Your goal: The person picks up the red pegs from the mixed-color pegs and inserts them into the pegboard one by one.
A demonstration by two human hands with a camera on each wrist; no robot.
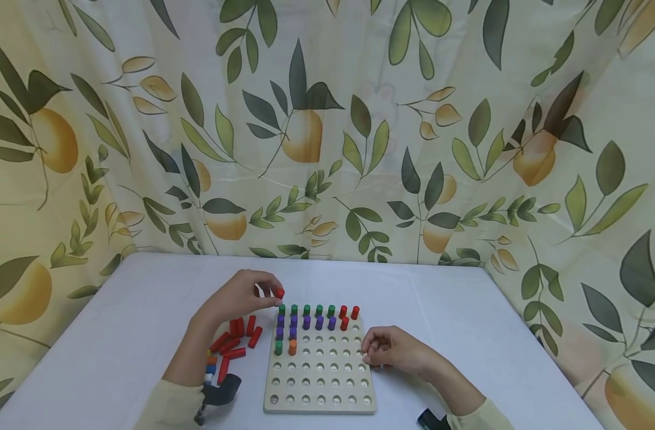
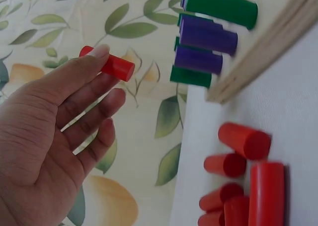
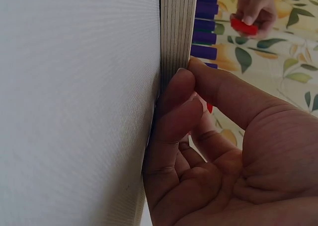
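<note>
Between thumb and fingertip my left hand pinches a red peg, raised above the far left corner of the pale wooden pegboard. In the left wrist view, the other fingers are loosely bent, away from the peg. At the board's right side, my right hand grips the edge: in the right wrist view its thumb lies at the top and a bent finger against the layered side. Green pegs and red pegs stand in the back row, with purple pegs in front.
Several loose red pegs lie on the white table left of the board, beside the left forearm. A few blue, white and orange pieces show by the left wrist strap. A leaf-and-fruit patterned curtain hangs behind the table.
</note>
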